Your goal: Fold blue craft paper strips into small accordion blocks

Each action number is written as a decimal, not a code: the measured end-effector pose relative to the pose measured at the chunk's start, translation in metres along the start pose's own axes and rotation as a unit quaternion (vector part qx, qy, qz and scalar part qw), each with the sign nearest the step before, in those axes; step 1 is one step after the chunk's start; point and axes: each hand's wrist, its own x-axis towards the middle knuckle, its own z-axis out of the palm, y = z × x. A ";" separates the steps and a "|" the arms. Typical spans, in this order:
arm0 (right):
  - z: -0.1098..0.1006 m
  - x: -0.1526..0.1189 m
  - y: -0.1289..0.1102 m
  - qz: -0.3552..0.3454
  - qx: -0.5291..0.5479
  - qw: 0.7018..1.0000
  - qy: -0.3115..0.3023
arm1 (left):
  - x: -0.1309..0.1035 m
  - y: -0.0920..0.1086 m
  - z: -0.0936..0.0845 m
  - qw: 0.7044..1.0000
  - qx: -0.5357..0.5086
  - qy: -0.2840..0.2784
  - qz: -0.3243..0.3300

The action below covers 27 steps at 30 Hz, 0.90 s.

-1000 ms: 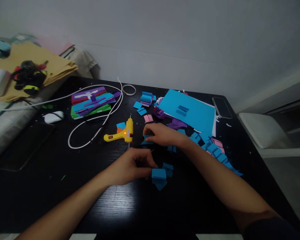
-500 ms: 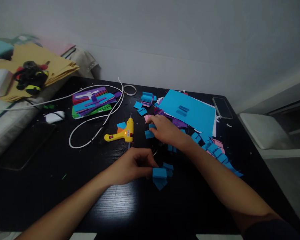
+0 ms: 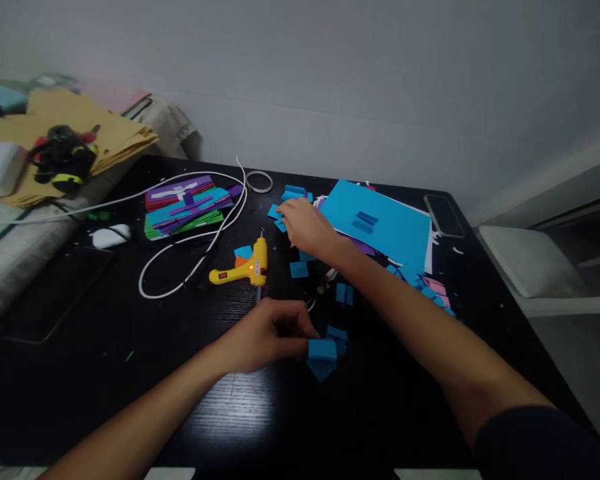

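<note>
A small folded blue paper piece is pinched between the thumb and fingers of my left hand, low over the black table. Just behind it, another blue piece stands at its right. My right hand reaches farther back, its fingers bent down over small blue papers; its fingertips are partly hidden, so whether it grips one is unclear. Beneath that wrist lie a blue square and a folded blue piece. The yellow glue gun rests left of them, its small light glowing orange.
A large blue sheet lies at the back right, near a phone. Stacked coloured strips and a looped white cable are on the left, with a white mouse. Blue and pink pieces lie beside my right forearm.
My right hand has moved back and left, from the pink paper to the small blue papers. My left hand has shifted slightly right, still holding its blue piece.
</note>
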 end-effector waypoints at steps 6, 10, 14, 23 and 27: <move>0.020 0.022 -0.006 0.017 0.002 1.000 -0.008 | -0.001 0.002 -0.001 1.000 -0.003 -0.001 0.004; 0.018 0.016 -0.007 0.056 0.030 0.998 0.015 | -0.001 0.003 0.000 1.000 -0.010 -0.002 0.012; 0.013 0.011 -0.004 0.091 0.093 0.991 0.045 | -0.001 0.002 0.000 1.000 -0.018 -0.005 0.015; -0.003 0.001 0.010 0.130 0.302 0.939 0.105 | -0.001 0.001 0.001 1.000 -0.013 0.001 0.010; -0.015 -0.024 0.009 0.134 0.451 0.879 0.075 | -0.002 0.003 -0.002 1.000 0.006 0.014 0.013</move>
